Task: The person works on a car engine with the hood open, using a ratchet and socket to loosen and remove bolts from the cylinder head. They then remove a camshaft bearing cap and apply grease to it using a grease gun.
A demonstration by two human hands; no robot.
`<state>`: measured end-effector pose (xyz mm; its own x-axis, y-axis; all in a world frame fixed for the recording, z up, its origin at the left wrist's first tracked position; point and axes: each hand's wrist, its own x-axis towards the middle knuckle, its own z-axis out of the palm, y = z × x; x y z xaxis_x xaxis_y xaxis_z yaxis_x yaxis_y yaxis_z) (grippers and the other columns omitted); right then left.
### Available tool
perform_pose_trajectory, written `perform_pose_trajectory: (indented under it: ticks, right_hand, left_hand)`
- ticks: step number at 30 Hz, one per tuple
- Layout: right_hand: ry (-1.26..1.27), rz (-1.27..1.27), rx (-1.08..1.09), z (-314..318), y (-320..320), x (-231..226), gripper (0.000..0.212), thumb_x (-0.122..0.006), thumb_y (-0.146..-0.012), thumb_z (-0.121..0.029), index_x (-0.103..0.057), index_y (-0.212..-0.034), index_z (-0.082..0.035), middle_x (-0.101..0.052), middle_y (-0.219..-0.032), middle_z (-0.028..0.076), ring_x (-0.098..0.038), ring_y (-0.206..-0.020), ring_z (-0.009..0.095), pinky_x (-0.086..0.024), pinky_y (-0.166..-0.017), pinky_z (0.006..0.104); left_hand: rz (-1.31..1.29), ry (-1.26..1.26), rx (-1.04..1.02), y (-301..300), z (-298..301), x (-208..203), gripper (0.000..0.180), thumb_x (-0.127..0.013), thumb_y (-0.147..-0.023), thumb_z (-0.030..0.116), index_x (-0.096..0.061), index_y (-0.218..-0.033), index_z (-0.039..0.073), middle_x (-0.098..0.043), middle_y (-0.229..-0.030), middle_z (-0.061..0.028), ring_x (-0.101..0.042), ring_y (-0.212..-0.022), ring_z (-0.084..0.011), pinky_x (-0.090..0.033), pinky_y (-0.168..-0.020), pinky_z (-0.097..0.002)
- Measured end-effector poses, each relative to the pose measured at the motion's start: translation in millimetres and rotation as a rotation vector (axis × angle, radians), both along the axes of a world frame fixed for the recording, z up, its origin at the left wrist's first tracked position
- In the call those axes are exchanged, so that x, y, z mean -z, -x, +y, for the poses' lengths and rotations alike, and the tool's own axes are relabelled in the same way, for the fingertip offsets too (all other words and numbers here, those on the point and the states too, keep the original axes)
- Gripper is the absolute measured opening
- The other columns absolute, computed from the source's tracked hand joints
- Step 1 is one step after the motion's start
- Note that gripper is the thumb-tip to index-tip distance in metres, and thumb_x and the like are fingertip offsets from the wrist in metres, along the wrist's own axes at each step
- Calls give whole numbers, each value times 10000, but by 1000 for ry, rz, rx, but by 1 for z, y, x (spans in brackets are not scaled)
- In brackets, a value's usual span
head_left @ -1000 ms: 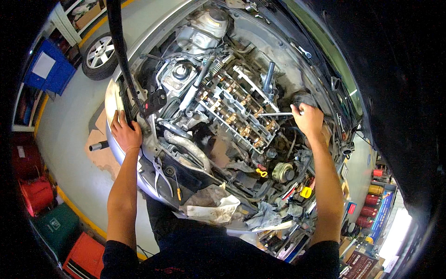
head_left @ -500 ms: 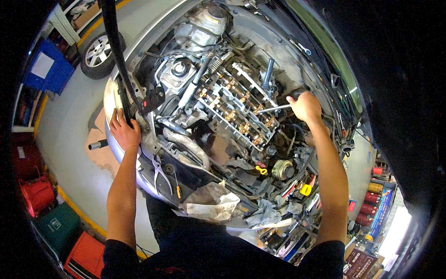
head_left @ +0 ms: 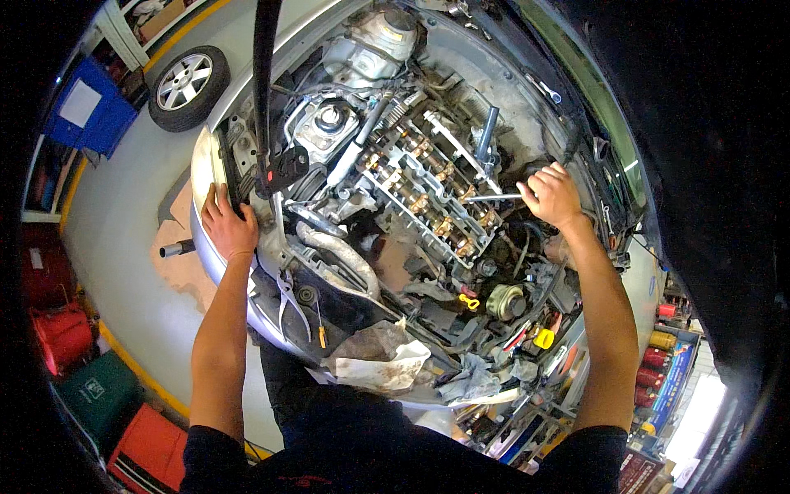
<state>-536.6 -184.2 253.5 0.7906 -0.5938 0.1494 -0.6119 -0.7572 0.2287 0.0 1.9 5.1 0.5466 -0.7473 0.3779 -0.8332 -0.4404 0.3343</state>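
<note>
My right hand is closed around a tool with a straight silver shaft. The hand hides most of its grip. Its tip reaches the near right part of the exposed engine cylinder head, among the brownish valve-train parts; whether it touches them I cannot tell. At the left, my left hand lies on the car's front edge beside the headlight, fingers spread and holding nothing. Nearby on the front panel are silver pliers and a thin screwdriver with an orange handle.
A black prop rises beside my left hand. Stained paper and a grey rag lie on the near edge. Inside the bay are a yellow dipstick handle and a round cap. A wheel lies at the far left.
My head view has shifted, so the car appears slightly further right. My right hand has turned a little, with the tool's tip still at the cylinder head. My left hand stays on the front edge.
</note>
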Motion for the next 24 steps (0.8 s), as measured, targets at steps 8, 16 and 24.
perform_pose_trajectory:
  ticks: [8,16,24]
  right_hand:
    - [91,-57,368,2,3,26,327,-683,-878,-237,-602,-606,-75,-649,-638,146,-630,-624,366,-522,-691,478]
    - [113,3,477,9,-16,22,353,-685,-887,-288,-591,-599,-106,-635,-574,109,-627,-568,356,-519,-692,457]
    - [138,-74,475,-7,-30,-8,346,-703,-876,-333,-611,-638,-100,-651,-613,128,-611,-573,377,-490,-607,502]
  left_hand:
    - [-21,-3,0,-1,1,-4,574,-616,-856,236,-534,-1406,92,-476,-1507,-119,-444,-1336,-375,-343,-1144,-496]
    - [-25,-8,-8,-4,-1,-4,579,-624,-841,226,-539,-1394,80,-481,-1501,-124,-444,-1337,-375,-338,-1151,-498]
    - [-11,-5,-9,-3,1,-2,578,-627,-839,234,-545,-1394,94,-474,-1509,-115,-446,-1334,-369,-330,-1157,-501]
